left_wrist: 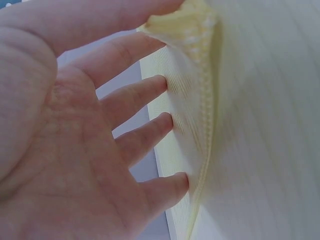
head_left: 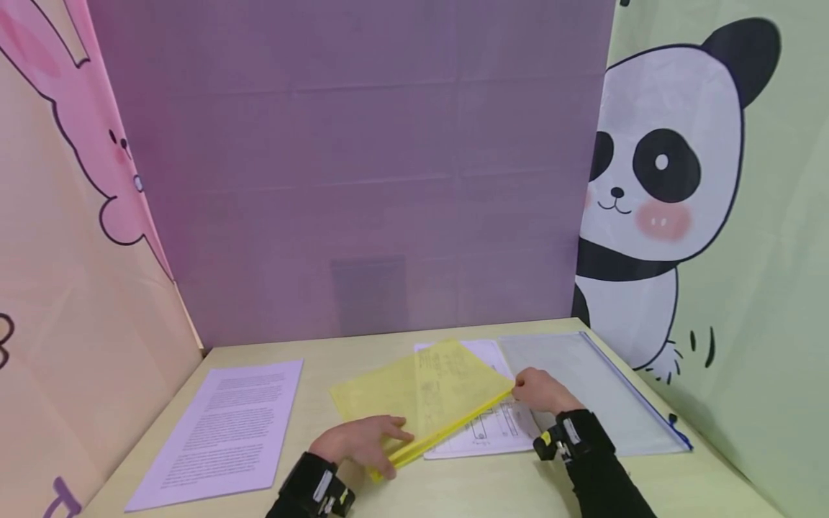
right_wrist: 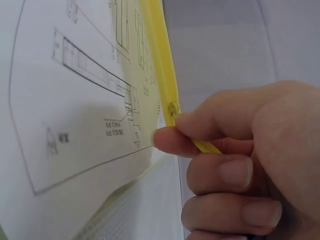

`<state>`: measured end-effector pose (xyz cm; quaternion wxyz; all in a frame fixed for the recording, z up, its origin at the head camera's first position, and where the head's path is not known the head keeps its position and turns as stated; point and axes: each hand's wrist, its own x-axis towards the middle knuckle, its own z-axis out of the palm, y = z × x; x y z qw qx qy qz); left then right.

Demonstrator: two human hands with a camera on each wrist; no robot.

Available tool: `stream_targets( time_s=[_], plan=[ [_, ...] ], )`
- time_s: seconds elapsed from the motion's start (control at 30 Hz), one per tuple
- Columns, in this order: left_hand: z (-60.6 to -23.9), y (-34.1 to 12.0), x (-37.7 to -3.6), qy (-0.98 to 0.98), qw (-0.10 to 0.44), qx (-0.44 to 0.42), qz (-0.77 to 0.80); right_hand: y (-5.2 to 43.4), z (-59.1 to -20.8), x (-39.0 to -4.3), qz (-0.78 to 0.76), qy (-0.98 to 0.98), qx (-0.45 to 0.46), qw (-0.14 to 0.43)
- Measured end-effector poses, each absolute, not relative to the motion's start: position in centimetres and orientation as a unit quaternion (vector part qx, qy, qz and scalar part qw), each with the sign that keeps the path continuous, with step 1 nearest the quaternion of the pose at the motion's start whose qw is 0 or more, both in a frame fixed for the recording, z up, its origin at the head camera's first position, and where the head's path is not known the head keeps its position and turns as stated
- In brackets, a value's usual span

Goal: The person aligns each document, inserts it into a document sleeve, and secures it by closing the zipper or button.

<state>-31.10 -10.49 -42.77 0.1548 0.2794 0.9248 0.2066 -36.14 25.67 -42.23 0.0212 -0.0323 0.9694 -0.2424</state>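
- Yellow pouch (head_left: 453, 396) sits mid-table, tilted, its zip edge running diagonally from near left to far right. Partly over the drawing sheet (head_left: 499, 428).
- Right hand (head_left: 547, 392): thumb and index pinch a yellow tab (right_wrist: 206, 146) at the far end of that edge; other fingers curled in. Grip looks fine.
- Left hand (head_left: 363, 439): thumb and index pinch the near corner, other fingers reaching out against the pouch's surface. How hard it grips, can't tell from here.
- Step in hand reads as working the zip edge. Can't tell which way the slider should go.
- Make the left the anchor. Edge is bunched by that thumb; flatten it, or the zip will likely snag there.
- Hold the edge straight and taut between the hands, then draw the tab along the line of the teeth, not up or sideways.
- Film looks thin and floppy. Steady pull, no jerk; keep loose folds out of the slider's path.
- Mind the drawing sheet underneath: low drag could shift or crease it. Lift the edge slightly.
- Grey pouch (head_left: 570, 367) is just beside the right hand; leave elbow room. Printed sheet (head_left: 227, 432) at far left is well apart, no concern.
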Motion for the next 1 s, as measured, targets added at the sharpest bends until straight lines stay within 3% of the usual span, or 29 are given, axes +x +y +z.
stream_targets(
  time_s=[1.0],
  plan=[
    [-42.7,-10.5,-31.2,0.924,0.158,0.284,0.202,27.0,-41.7,-36.0,-0.234,0.972,0.006,0.005]
  ],
)
